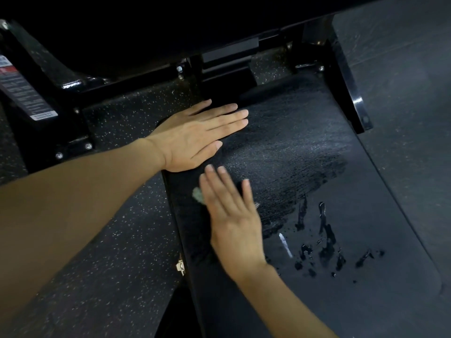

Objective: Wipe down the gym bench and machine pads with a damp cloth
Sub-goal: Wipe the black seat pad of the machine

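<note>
A: Bench [317, 152], head view: black padded top, sloping from the lower middle up toward a black frame [73, 86], above a speckled floor [105, 240]. Dull wet streaks across the upper part. Loose drops [327, 235] lower right, not yet spread.

B: And the cloth?

A: Cloth [198, 195] mostly hidden. Just a pale grey-green corner in sight, lying on the bench near its left edge, beneath the right grip [231, 215].

B: State of each grip?

A: Right grip flat, fingers straight and a little spread, pressing the cloth down rather than curling round it. Blurred, so probably mid-stroke. Left grip [195, 135] flat as well, fingers together, holding nothing, resting palm-down on the upper left edge of the bench, just above the right grip.

B: Best way through this stroke?

A: Palm squarely over the cloth, even pressure, long overlapping passes. Probably right next, into those drops, before any running off the side. Then down to the near end, apparently dry and matte. Care at the left edge: easy to push the cloth off there. Left grip out of the path, used only for bracing.
</note>
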{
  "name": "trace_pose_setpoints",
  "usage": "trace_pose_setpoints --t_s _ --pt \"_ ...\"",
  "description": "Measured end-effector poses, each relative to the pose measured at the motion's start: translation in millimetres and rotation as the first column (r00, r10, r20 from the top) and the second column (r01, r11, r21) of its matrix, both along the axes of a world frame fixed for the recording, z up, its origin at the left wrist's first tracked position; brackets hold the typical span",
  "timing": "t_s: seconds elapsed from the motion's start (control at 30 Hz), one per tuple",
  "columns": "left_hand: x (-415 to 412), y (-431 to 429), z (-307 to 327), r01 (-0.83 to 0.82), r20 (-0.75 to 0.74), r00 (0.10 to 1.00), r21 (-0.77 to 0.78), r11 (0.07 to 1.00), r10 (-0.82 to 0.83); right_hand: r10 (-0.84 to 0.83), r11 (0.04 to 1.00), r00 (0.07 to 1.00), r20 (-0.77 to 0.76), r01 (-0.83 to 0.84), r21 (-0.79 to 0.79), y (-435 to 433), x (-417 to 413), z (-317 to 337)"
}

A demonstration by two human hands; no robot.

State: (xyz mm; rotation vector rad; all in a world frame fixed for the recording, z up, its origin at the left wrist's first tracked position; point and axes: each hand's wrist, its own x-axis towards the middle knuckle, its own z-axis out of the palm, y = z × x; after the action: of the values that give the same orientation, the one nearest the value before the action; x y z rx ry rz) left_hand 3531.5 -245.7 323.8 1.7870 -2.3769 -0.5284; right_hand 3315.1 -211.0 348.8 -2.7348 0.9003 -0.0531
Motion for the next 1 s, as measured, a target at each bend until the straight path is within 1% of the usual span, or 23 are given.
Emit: trace_pose_setpoints --t_s 0.13,0.23,0.27,0.33,0.4,0.47,0.57,0.67,0.73,0.8,0.9,1.0 --pt "-1.5 0.7 0.6 -0.007 -0.005 1.0 -0.01 1.0 0.007 -0.179 0.983 0.983 0.036 0.181 -0.044 -21.8 -11.2 -5.4" --pt "-0.8 1.0 0.4 -0.007 0.002 1.0 -0.014 1.0 0.007 -0.324 0.944 0.943 0.07 0.327 -0.037 -6.9 1.0 -6.8" --pt "-0.8 1.2 0.0 -0.008 0.005 1.0 -0.014 1.0 0.008 -0.347 0.937 0.934 0.08 0.35 -0.021 0.8 6.8 -6.1" --pt "-1.0 1.3 -0.6 -0.011 0.01 1.0 -0.011 1.0 0.011 -0.312 0.95 0.947 0.075 0.312 0.004 18.0 17.0 -3.9" --pt "-1.1 1.2 -1.1 -0.007 0.012 1.0 -0.008 1.0 0.007 -0.211 0.978 0.976 0.052 0.211 0.004 34.9 24.2 -1.4" --pt "-2.0 1.1 -1.3 -0.007 0.005 1.0 -0.007 1.0 0.008 -0.109 0.993 0.993 0.04 0.107 0.041 47.3 27.7 1.0" --pt "-3.2 0.6 0.2 -0.017 0.014 1.0 -0.006 1.0 0.017 0.029 0.997 1.0 0.011 -0.03 0.073 51.7 27.8 2.9" --pt "-3.8 1.1 1.5 -0.024 0.012 1.0 -0.012 1.0 0.024 0.101 0.993 0.995 -0.009 -0.1 0.069 45.6 23.4 3.3" --pt "-4.0 1.4 2.0 -0.029 0.022 0.999 -0.011 1.0 0.029 0.116 0.992 0.993 -0.023 -0.115 0.044 38.1 17.5 2.7" --pt "-6.0 2.2 2.7 -0.036 0.036 0.999 -0.004 0.999 0.037 0.096 0.995 0.995 -0.014 -0.096 0.017 24.5 7.5 2.1" --pt "-8.1 2.9 4.6 -0.044 0.04 0.998 0.004 0.999 0.044 0.032 0.999 0.999 0.032 -0.032 -0.014 -8.3 -14.8 0.2" --pt "-8.9 4.3 5.0 -0.05 0.072 0.996 0.002 0.999 0.05 -0.067 0.997 0.998 0.015 0.068 -0.031 -49.2 -44.8 0.0"
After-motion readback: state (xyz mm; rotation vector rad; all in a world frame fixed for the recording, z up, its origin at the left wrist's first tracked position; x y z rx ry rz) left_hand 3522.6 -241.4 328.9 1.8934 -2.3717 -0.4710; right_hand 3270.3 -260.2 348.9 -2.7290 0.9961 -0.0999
